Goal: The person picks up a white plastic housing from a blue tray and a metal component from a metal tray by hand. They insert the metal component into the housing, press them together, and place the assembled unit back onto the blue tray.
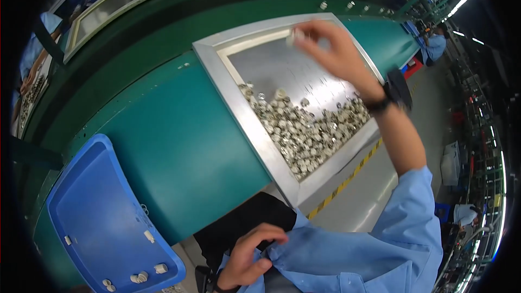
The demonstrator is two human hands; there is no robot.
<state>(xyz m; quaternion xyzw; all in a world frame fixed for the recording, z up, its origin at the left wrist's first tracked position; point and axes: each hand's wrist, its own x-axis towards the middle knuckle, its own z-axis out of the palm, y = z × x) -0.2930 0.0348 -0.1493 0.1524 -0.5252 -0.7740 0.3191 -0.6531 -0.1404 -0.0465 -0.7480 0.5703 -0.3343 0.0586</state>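
My right hand point(339, 54) is raised over the far part of a metal-framed tray point(255, 135). Its thumb and fingertips pinch a small whitish part point(291, 38), too blurred to name by kind. Many small round white-and-metal parts point(296, 135) are heaped in the tray's near half, while bare sheet metal shows behind them. Low in front of my body, beside the table's near edge, my left hand point(249, 260) is half curled. Its thumb stands apart from the fingers, and nothing shows between them.
A shallow blue plastic tray point(103, 201) with several white cylindrical pieces lies at the left on the green tabletop point(190, 146). Small white pieces point(350, 5) stand along the far ledge. People in blue work at the far left and far right.
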